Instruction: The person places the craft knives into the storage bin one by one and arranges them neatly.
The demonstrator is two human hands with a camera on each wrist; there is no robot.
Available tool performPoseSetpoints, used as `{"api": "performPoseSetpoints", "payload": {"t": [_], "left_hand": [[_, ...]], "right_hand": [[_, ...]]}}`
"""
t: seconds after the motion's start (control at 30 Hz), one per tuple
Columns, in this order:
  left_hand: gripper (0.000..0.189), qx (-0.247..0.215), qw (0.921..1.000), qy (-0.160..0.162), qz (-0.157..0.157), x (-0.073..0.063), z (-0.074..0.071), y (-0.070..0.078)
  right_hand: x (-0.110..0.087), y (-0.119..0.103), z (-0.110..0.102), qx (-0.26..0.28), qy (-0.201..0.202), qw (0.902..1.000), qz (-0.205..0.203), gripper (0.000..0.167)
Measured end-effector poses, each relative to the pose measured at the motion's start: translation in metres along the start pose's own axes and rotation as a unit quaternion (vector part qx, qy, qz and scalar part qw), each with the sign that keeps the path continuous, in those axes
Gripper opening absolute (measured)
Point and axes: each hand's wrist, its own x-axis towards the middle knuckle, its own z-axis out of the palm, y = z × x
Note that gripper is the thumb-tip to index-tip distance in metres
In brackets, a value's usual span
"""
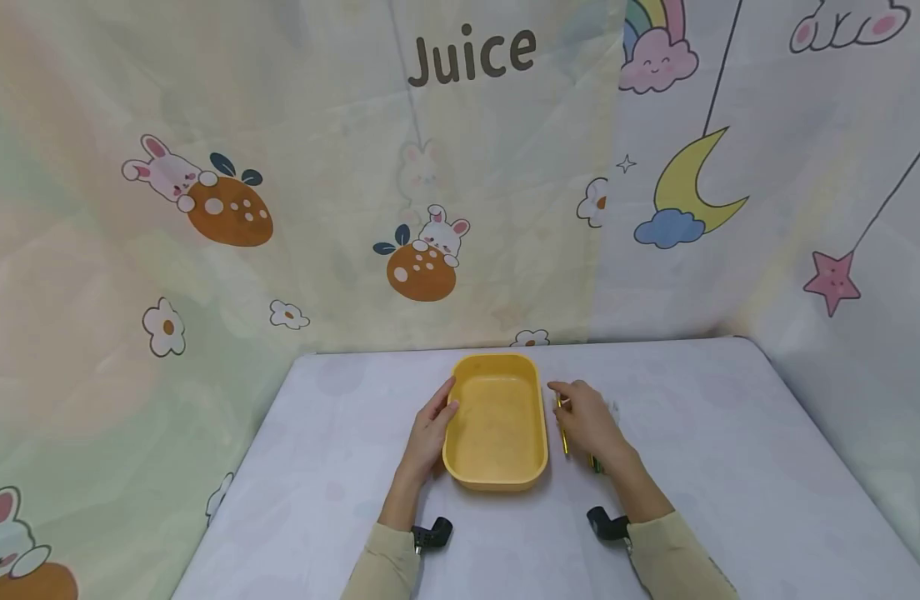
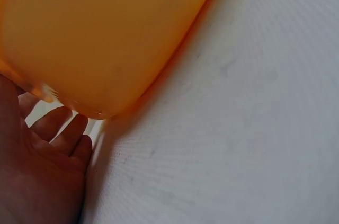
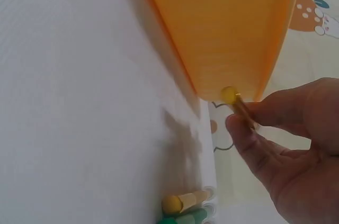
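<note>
A yellow rectangular tray (image 1: pixel 495 429) with rounded corners and nothing inside lies on the white-covered table. My left hand (image 1: pixel 426 437) grips its left side, with the thumb at the rim and the other fingers (image 2: pixel 52 122) against the outer wall. Just right of the tray, my right hand (image 1: pixel 591 423) pinches a slim yellow pen (image 1: pixel 564 439) between thumb and forefinger. Its rounded yellow end shows in the right wrist view. Below that hand lie a yellow-ended pen (image 3: pixel 185 201) and a green pen (image 3: pixel 188 217), partly hidden from the head view.
The table (image 1: pixel 340 475) has a pale cloth cover. Its back edge meets a printed curtain (image 1: pixel 325 208) with rabbits and fruit, and more curtain hangs at both sides. A black wrist camera (image 1: pixel 433 533) sits on my left forearm, another (image 1: pixel 607 523) on my right.
</note>
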Motion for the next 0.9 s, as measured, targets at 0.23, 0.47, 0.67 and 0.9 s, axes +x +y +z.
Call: {"api": "performPoseSetpoints", "payload": {"t": [0.23, 0.47, 0.67, 0.9], "left_hand": [[0.049, 0.003, 1.0, 0.001, -0.002, -0.001, -0.001, 0.002], [0.048, 0.011, 0.9999, -0.001, -0.001, -0.001, 0.0, 0.001], [0.048, 0.005, 1.0, 0.001, -0.004, 0.0, 0.0, -0.002], [0.047, 0.007, 1.0, 0.002, -0.005, 0.0, 0.0, -0.002]], "right_hand": [[-0.001, -0.003, -0.003, 0.062, 0.017, 0.9979, -0.004, 0.041], [-0.001, -0.008, -0.004, 0.105, 0.023, 0.9942, 0.001, 0.04], [0.002, -0.014, -0.006, 0.147, 0.047, 0.988, -0.007, 0.043], [0.008, -0.021, -0.009, 0.195, 0.065, 0.9781, -0.031, 0.044]]}}
